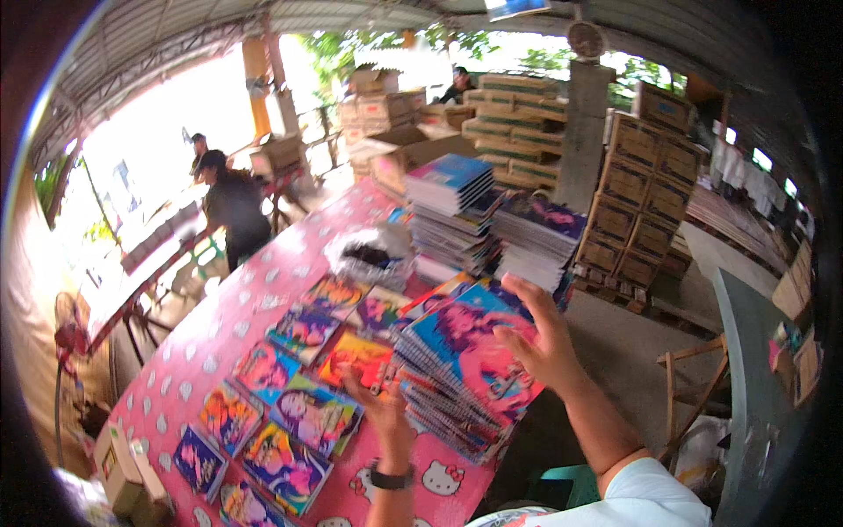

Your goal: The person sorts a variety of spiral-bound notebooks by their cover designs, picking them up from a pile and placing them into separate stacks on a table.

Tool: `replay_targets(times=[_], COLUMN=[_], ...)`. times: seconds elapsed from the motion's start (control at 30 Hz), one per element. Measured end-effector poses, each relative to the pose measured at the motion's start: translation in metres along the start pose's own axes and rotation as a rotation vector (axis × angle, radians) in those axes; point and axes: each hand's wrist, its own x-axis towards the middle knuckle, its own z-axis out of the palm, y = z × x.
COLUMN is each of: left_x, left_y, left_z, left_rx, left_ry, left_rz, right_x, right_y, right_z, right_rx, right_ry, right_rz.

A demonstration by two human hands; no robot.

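Note:
A tall, slanting stack of spiral notebooks (479, 338) with bright cartoon covers stands on the pink patterned table cover (290, 237). My right hand (546, 342) is held at the stack's right side, fingers and thumb apart, with nothing in it. At the stack's left side is my left hand (382, 413), slightly blurred, its fingers spread and holding nothing; whether it touches the stack I cannot tell. A dark band (392, 476) circles my left wrist. To the left, several notebooks (316, 413) lie face up in rows, an orange-covered notebook (356, 358) beside my left fingertips.
Behind the stack stand taller piles of notebooks (452, 211) and a clear plastic bag (373, 255). Farther off are an open carton (413, 149), cartons on a pallet (637, 193) and a concrete post (584, 132). A person in dark clothes (233, 211) works at another table on the left.

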Motion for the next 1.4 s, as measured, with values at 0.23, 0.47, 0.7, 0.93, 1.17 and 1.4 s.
replay_targets(times=[0.23,0.47,0.7,0.93,1.17,1.4], left_x=[0.073,0.094,0.125,0.112,0.061,0.001], left_y=[-0.028,-0.040,-0.066,-0.025,0.078,0.055], left_z=[-0.268,-0.388,-0.404,-0.506,-0.247,-0.036], left_rx=[0.559,1.084,1.545,1.659,-0.270,0.147], left_ry=[0.593,0.597,0.665,0.651,0.415,-0.207], left_rz=[0.037,-0.197,-0.605,-0.035,-0.157,0.213], right_x=[-0.093,-0.116,-0.126,-0.071,0.014,-0.026], right_y=[-0.063,-0.084,-0.147,-0.153,-0.042,0.144], right_z=[0.212,0.391,0.419,0.288,-0.018,-0.011], right_rx=[0.771,0.049,-0.005,0.646,0.875,0.005], right_ry=[-0.709,-0.503,-1.022,-0.673,-0.048,-0.471], right_rz=[0.562,0.122,0.189,0.192,0.459,0.549])
